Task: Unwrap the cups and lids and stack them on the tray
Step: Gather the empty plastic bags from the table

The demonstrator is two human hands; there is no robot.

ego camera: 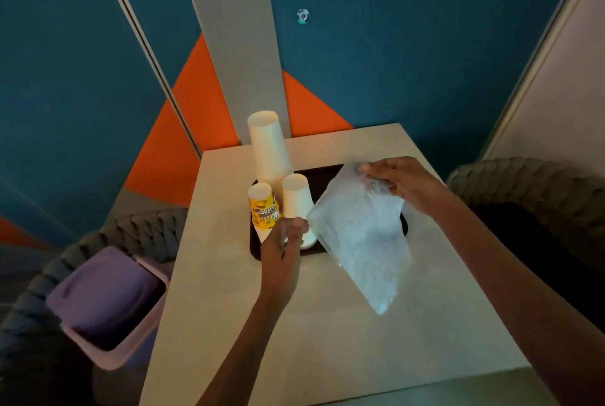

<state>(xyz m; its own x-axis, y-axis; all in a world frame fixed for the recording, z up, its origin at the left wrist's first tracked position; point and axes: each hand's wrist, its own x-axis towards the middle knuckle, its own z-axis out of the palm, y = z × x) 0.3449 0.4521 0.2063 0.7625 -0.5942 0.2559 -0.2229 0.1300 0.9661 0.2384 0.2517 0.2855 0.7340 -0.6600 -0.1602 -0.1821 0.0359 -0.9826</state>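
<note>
Presently, in the head view, the right hand [402,184] is pinching the far top corner of the wrap [360,242], a translucent plastic bag, and is holding it up over the right side of the tray [327,170]. The wrap is hanging slantwise, its long axis running from that pinched corner down and toward the person, and its lower tip is pointing at the bare table [327,346] just in front of the tray. The left hand [284,243] is hovering with curled fingers right at the wrap's left edge, and I cannot tell whether it is gripping that edge or only touching it. The two hands are sitting apart, with the wrap spanning the gap between them. The wrap is looking flat, though whether anything is lying inside is unclear. On the tray's left side the cups are standing upside down: a tall stack [268,147] at the back, a yellow cup [263,207] and a white cup [296,196] in front, close beside the left hand. The bin [108,301] is lying off the table's left edge, so the left hand is probably nearer for dropping the wrap there.
</note>
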